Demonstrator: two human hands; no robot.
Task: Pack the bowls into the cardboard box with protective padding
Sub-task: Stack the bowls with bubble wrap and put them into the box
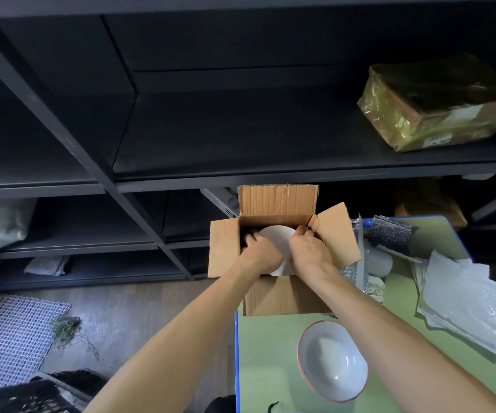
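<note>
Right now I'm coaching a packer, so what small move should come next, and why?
Probably ease the white bowl down into the box. Both the left hand and right hand grip it, tilted, its near edge over the box's front wall. A second bowl waits on the table near padding sheets.

Dim scene: the shelving beyond the fingers is almost black. Soft light reaches the bench nearer than the fingers, leaving a pale sheen in the bowl. Straight lines bow at the edges; detail is slightly soft.
</note>
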